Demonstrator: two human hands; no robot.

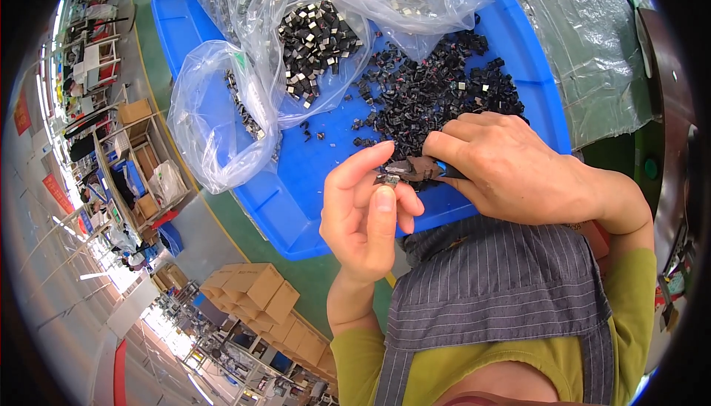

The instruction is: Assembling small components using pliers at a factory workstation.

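Note:
My right hand [507, 165] is closed around a pair of cutting pliers [416, 171] with dark jaws and a blue-and-black handle. The jaws point left and meet a small part [386, 180] with a metallic face. That part sits between the thumb and fingers of my left hand [359, 217], whose index finger is raised beside it. Both hands are over the near side of a large blue tray [300, 187]. Just beyond them, a heap of small black pieces [437, 91] covers the tray's right part. The pliers' handle is mostly hidden in my right hand.
Inside the tray, a clear plastic bag [318, 43] holds many black parts with metallic faces. Another clear bag [215, 124] hangs over the left edge. Greenish plastic sheeting [592, 58] lies to the right. Stacked cartons [255, 295] and a shelf [144, 161] stand at left.

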